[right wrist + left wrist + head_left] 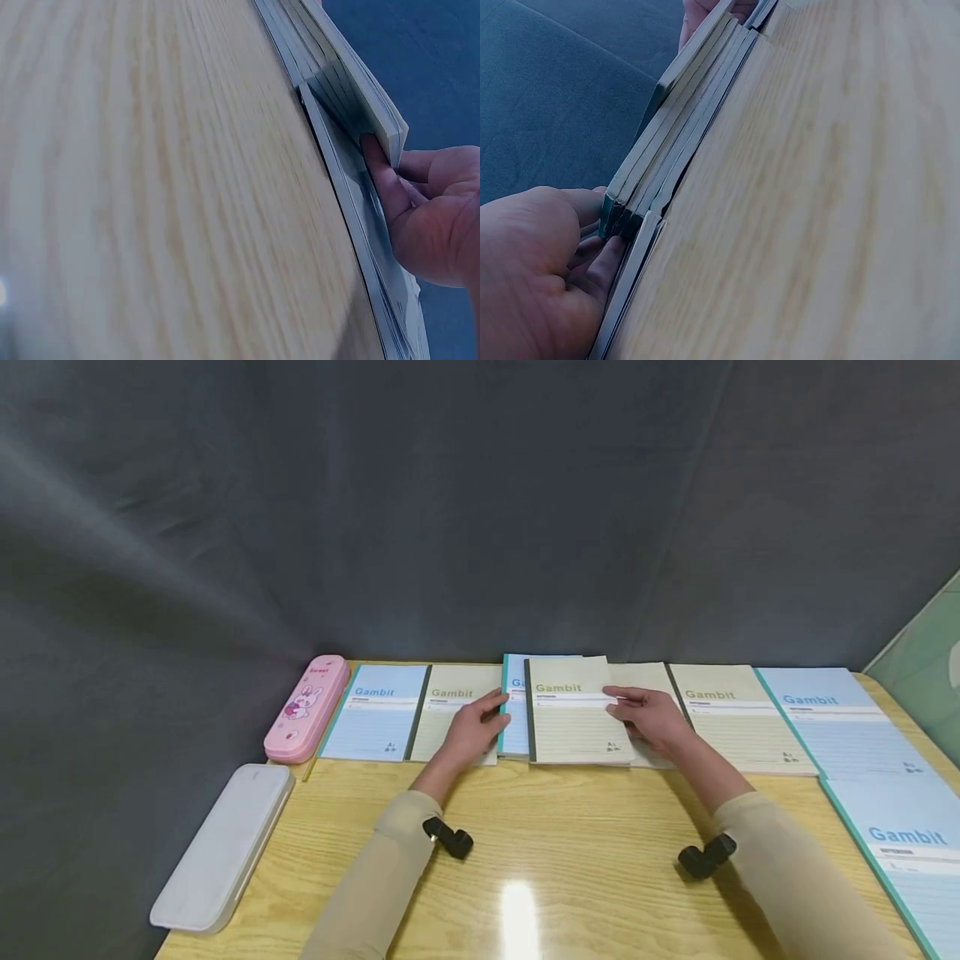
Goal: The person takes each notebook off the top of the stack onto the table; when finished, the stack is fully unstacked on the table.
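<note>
My right hand pinches the right edge of a cream notebook with a dark spine. In the right wrist view, its thumb is under the raised corner of that cream notebook. The cream notebook lies tilted over a stack topped by a blue notebook with a teal spine, which it mostly covers. My left hand grips the spine side of this stack. In the left wrist view, the fingers and thumb of the left hand are at the spines of several stacked notebooks.
Left of the hands lie a cream notebook and a blue notebook. A pink pencil case and a white case line the table's left edge. Rightward are another cream notebook and blue notebooks. A dark cloth hangs behind.
</note>
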`<state>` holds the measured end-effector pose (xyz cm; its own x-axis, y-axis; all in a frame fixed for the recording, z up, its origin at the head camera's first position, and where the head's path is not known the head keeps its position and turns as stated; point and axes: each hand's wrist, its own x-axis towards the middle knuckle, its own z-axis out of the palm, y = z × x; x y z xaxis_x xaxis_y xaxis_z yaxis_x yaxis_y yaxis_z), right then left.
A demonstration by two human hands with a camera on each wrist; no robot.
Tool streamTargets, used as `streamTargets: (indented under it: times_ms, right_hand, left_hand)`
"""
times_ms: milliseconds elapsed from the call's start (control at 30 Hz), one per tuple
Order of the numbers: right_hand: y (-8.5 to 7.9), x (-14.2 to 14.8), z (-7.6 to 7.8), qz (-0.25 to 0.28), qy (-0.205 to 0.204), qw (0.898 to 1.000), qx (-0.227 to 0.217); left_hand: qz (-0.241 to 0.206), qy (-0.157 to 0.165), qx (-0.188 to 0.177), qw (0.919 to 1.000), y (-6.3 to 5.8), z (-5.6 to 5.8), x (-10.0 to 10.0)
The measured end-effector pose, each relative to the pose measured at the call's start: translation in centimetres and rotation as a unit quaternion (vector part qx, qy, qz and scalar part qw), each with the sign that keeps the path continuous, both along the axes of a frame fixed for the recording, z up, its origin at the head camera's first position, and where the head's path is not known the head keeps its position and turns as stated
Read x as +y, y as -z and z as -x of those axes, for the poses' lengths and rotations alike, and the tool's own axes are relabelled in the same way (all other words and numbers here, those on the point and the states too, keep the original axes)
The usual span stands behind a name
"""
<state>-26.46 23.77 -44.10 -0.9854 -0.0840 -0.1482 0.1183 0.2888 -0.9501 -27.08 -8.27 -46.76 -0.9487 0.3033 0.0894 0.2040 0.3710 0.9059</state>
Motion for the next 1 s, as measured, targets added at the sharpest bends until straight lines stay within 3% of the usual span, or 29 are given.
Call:
streamTargets:
  times_ms: [467, 733, 1000]
  right_hand:
    - [-0.3, 3.3, -2.6, 0.001, 0.003, 1.0, -0.012]
    - [-0.5, 6.2, -4.9, 0.015, 0.0, 1.0, -0.019]
    - [-0.3, 9.1, -7.3, -0.009, 0.021, 1.0, -0.017]
  left_hand:
    - [-0.006, -0.001, -0.004, 1.0, -0.1, -0.2, -0.1]
    - [-0.006, 0.001, -0.005, 1.0, -0.1, -0.3, -0.2]
    - [0.001, -0.004, 0.002, 1.0, 0.0, -0.2, -0.4]
